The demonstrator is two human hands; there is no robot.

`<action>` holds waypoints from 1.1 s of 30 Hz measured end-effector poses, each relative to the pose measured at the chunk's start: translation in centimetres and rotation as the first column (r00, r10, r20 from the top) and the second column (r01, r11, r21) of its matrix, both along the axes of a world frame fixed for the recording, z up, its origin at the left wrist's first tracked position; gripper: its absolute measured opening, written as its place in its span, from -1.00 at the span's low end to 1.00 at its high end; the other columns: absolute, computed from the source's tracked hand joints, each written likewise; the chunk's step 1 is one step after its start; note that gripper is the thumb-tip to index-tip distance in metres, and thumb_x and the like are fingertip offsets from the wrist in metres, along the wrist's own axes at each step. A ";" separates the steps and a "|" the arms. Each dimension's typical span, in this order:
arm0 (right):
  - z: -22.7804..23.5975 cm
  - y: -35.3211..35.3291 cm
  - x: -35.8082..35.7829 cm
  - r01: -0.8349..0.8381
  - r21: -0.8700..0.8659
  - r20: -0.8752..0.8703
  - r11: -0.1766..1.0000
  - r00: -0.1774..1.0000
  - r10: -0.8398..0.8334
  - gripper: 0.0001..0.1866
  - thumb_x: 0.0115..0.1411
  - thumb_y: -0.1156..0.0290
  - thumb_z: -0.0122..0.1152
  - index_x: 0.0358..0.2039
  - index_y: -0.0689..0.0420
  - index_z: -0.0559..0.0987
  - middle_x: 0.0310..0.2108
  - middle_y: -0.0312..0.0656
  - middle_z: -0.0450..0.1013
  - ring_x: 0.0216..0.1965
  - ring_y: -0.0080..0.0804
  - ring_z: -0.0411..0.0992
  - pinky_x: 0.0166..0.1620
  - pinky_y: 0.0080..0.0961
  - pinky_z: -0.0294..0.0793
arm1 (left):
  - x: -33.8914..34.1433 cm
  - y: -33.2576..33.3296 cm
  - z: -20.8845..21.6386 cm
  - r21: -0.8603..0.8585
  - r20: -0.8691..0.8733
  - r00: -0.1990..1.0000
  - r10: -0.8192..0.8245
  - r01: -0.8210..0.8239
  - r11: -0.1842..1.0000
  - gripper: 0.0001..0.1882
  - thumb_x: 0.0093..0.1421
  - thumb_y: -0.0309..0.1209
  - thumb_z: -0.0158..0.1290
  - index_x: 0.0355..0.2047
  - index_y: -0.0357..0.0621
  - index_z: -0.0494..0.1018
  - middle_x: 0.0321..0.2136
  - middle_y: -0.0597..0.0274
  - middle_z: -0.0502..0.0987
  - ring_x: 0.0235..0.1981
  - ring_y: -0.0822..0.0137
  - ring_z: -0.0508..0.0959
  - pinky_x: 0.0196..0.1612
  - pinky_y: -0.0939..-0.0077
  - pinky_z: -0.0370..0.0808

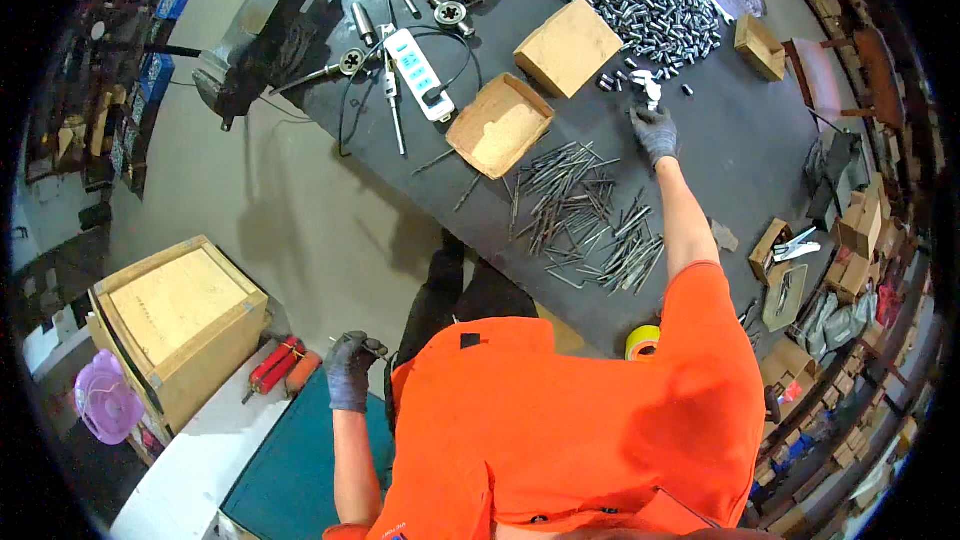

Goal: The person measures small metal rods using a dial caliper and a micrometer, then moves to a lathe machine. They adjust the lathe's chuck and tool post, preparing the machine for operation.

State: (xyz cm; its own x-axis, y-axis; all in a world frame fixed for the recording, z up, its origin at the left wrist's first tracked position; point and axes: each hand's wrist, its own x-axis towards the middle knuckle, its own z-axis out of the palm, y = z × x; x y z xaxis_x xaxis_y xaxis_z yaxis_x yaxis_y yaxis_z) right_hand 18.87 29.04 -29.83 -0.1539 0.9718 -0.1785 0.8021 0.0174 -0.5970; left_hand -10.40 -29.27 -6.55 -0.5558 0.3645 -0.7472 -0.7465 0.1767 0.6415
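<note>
My right hand (654, 130), in a grey glove, stretches over the dark table, its fingers closed at a crumpled white piece (646, 88) that looks like cloth or paper. Just beyond lies a large heap of short shiny metal cylinders (625, 5), with a few loose ones around the white piece. Nearer to me is a spread of drill bits (565, 190), some in a separate bunch (632, 250). My left hand (352, 368), also gloved, hangs low beside my body, off the table. Its fingers are curled; whether they hold anything is too small to make out.
An upturned cardboard box (568, 48) and an open cardboard tray (500, 125) stand mid-table. Left of them lie a white power strip (418, 75), cables and die handles (450, 14). A yellow tape roll (642, 342) sits at the near edge. A wooden crate (180, 320) stands at left.
</note>
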 end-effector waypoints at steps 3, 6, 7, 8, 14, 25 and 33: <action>-0.9 -0.6 0.6 0.003 -0.099 -0.124 0.995 0.992 -0.015 -0.30 -0.15 0.08 0.36 -0.08 0.28 0.41 -0.25 -0.06 0.50 -0.17 -0.26 0.45 -0.07 -0.47 0.37 | -0.1 1.5 -0.2 -0.018 0.021 1.000 -0.007 0.008 1.000 -0.82 0.06 -0.39 0.03 -0.37 -0.24 0.41 -0.53 0.05 0.50 -0.48 0.17 0.52 -0.31 0.23 0.50; 0.4 -1.4 0.8 -0.038 -0.231 -0.049 0.972 0.998 0.027 -0.43 -0.14 0.13 0.36 -0.15 0.20 0.48 -0.19 -0.05 0.48 -0.18 -0.24 0.45 -0.07 -0.51 0.38 | -0.4 2.2 -0.9 -0.005 -0.008 0.995 -0.098 0.098 0.995 -0.82 0.06 -0.39 0.02 -0.38 -0.25 0.40 -0.53 0.05 0.50 -0.48 0.19 0.52 -0.31 0.24 0.50; 1.0 -1.7 1.1 -0.079 -0.214 0.005 0.974 0.997 0.082 -0.48 -0.13 0.10 0.33 -0.22 0.18 0.52 -0.15 -0.04 0.45 -0.16 -0.21 0.44 -0.06 -0.49 0.38 | -0.5 2.1 -1.0 -0.012 -0.018 0.993 -0.113 0.113 0.994 -0.82 0.07 -0.38 0.02 -0.37 -0.24 0.40 -0.52 0.04 0.50 -0.47 0.17 0.52 -0.30 0.22 0.49; 1.8 -2.1 1.2 -0.176 -0.144 0.122 0.974 0.973 0.194 -0.52 -0.13 0.06 0.31 -0.28 0.15 0.55 -0.12 -0.03 0.42 -0.14 -0.18 0.42 -0.04 -0.47 0.37 | -0.6 2.1 -1.2 -0.021 -0.029 0.991 -0.128 0.128 0.992 -0.82 0.07 -0.37 0.01 -0.37 -0.23 0.39 -0.51 0.03 0.50 -0.46 0.15 0.51 -0.30 0.20 0.49; 2.1 -4.4 2.4 -0.281 -0.127 0.171 0.951 0.938 0.300 -0.49 -0.11 -0.08 0.22 -0.25 0.03 0.59 -0.03 0.02 0.35 -0.04 -0.07 0.36 0.03 -0.36 0.33 | -0.2 3.0 -0.3 -0.045 -0.018 0.987 -0.162 0.161 0.986 -0.82 0.08 -0.36 -0.01 -0.36 -0.22 0.39 -0.51 0.03 0.49 -0.44 0.14 0.51 -0.29 0.20 0.48; 8.3 -8.7 0.8 -0.471 -0.213 0.154 0.856 0.849 0.505 -0.46 -0.05 0.17 0.27 -0.09 0.23 0.48 0.09 -0.07 0.24 0.08 -0.23 0.26 0.07 -0.47 0.30 | 0.9 3.1 -0.2 -0.106 -0.023 0.982 -0.187 0.184 0.977 -0.77 0.07 -0.35 -0.01 -0.35 -0.27 0.40 -0.49 0.09 0.48 -0.43 0.21 0.52 -0.28 0.30 0.51; 9.7 -12.5 3.4 -0.307 -0.261 -0.237 0.915 0.940 0.247 -0.67 -0.04 0.24 0.28 -0.43 0.30 0.57 -0.26 -0.05 0.48 -0.28 -0.33 0.47 -0.16 -0.50 0.41 | 0.3 2.5 0.9 -0.029 -0.029 0.975 -0.218 0.217 0.976 -0.77 0.09 -0.37 0.00 -0.32 -0.30 0.40 -0.47 0.08 0.47 -0.41 0.20 0.53 -0.25 0.31 0.51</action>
State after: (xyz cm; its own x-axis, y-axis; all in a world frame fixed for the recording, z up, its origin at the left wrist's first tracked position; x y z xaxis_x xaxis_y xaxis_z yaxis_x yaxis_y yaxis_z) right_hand 22.27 16.50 -20.13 -0.4699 0.7945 -0.3846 0.6575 0.0244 -0.7530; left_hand -10.12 -26.80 -5.67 -0.4888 0.4603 -0.7411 -0.6676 0.3494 0.6574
